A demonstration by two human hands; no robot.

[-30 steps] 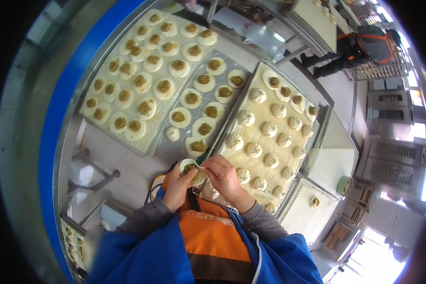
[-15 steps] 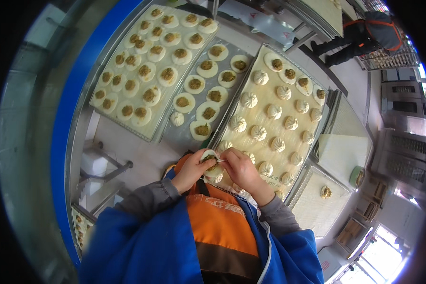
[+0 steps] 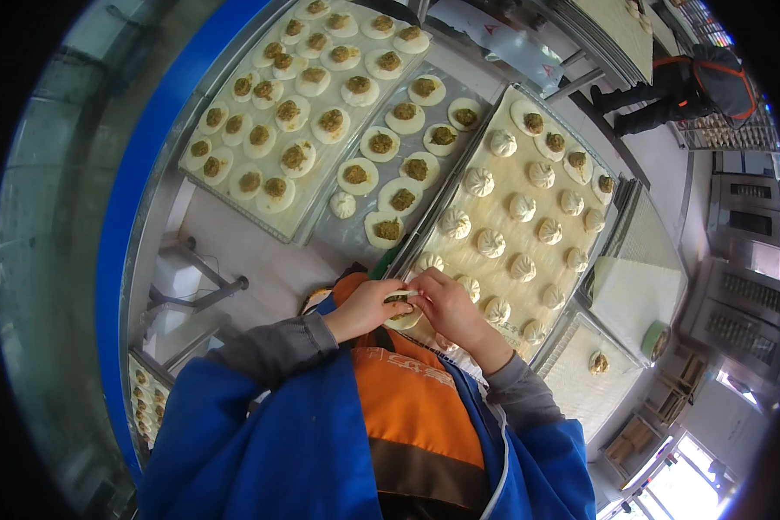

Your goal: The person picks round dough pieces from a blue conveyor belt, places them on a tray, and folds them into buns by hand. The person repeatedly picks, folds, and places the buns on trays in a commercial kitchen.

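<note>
Close to my body, between both hands, is a round dough wrapper with brown-green filling. My left hand cups it from the left, the thumb lying over the filling. With the fingertips of my right hand I pinch the wrapper's edge. Beyond my right hand lies a lined tray with rows of pleated buns and several flat, filled wrappers along its far edge. Ahead, a grey metal sheet carries more filled wrappers and one closed bun.
At the far left a large tray is covered with filled wrappers. To the right, another lined tray holds one open filled piece, near a green round container. A person in dark clothes is at the upper right, beside racks.
The wrapper's edge is lifted higher over the filling, and my hands have come closer together. The trays appear shifted slightly to the right as my view turned.
</note>
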